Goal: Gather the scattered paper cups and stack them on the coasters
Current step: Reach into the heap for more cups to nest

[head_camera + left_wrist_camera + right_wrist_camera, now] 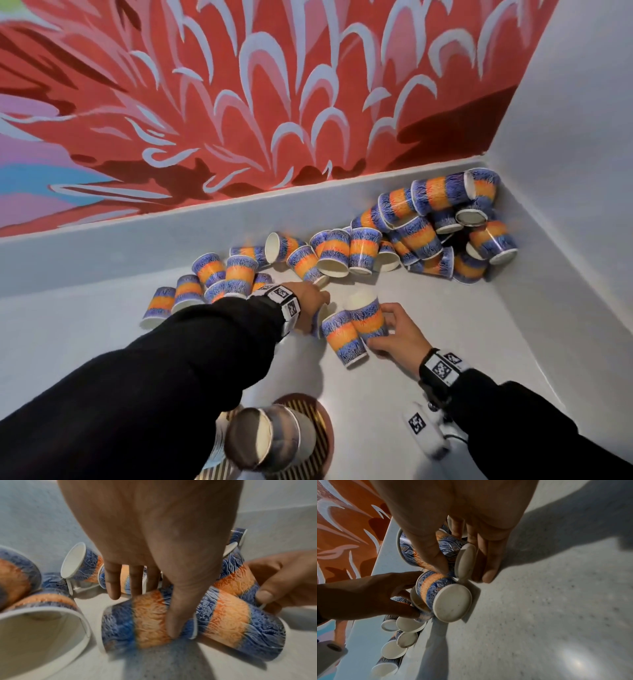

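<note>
Left hand (310, 306) fingers clamp a sideways cup (145, 620) | right hand (399, 330) grips a cup (368, 320), base up | more cups (411, 229) strewn across the table (428, 308)

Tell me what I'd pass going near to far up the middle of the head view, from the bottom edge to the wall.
Striped coaster with stacked cups → cup under the right hand → scattered paper cups → white ledge → red flower mural.

Pale grey speckled counter (428, 301) set in a corner; behind it, a painted wall mural of a big red flower with white-edged petals (239, 85); to the right, a plain white wall (582, 120).
</note>
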Demonstrator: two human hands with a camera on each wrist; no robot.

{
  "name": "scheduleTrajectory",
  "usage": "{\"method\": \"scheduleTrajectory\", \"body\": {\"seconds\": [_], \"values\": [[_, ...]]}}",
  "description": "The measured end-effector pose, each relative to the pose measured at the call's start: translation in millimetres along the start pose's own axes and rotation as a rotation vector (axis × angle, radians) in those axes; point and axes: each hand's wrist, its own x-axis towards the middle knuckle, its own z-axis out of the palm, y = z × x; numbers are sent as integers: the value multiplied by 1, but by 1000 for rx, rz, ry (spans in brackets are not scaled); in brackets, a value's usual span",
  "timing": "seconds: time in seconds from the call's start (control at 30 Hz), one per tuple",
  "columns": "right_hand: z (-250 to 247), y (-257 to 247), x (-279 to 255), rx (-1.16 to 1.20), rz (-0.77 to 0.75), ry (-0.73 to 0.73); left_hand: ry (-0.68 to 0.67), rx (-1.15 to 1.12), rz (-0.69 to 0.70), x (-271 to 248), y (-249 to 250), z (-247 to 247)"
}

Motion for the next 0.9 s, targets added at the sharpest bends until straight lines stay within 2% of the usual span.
{"method": "scheduleTrajectory", "body": {"seconds": [0.17, 0.3, 0.37, 0.43, 0.5, 0.6, 0.67, 0.77, 0.83, 0.9], "values": [[-3, 7, -12, -1, -29, 60, 59, -83, -67, -8, 0, -23], [-10, 2, -18, -13, -38, 132, 175, -301, -101, -19, -14, -66], [-13, -2, -20, -41, -52, 148, 246, -465, -110, -26, -16, -84], [-13, -6, -21, -69, -59, 142, 305, -749, -81, -29, -14, -93], [-11, -10, -22, -87, -69, 131, 298, -1084, -26, -30, -6, -93], [-7, -15, -23, -87, -93, 120, 213, -1305, 59, -28, 6, -85], [-7, -17, -25, -128, -124, 110, 174, -1209, 103, -27, 12, -81], [-10, -15, -26, -157, -147, 117, 56, -891, 146, -26, 11, -72], [-15, -10, -27, -154, -141, 128, 5, -805, 98, -26, 9, -67], [-19, -6, -29, -109, -106, 123, 45, -681, 55, -24, 8, -62]]}}
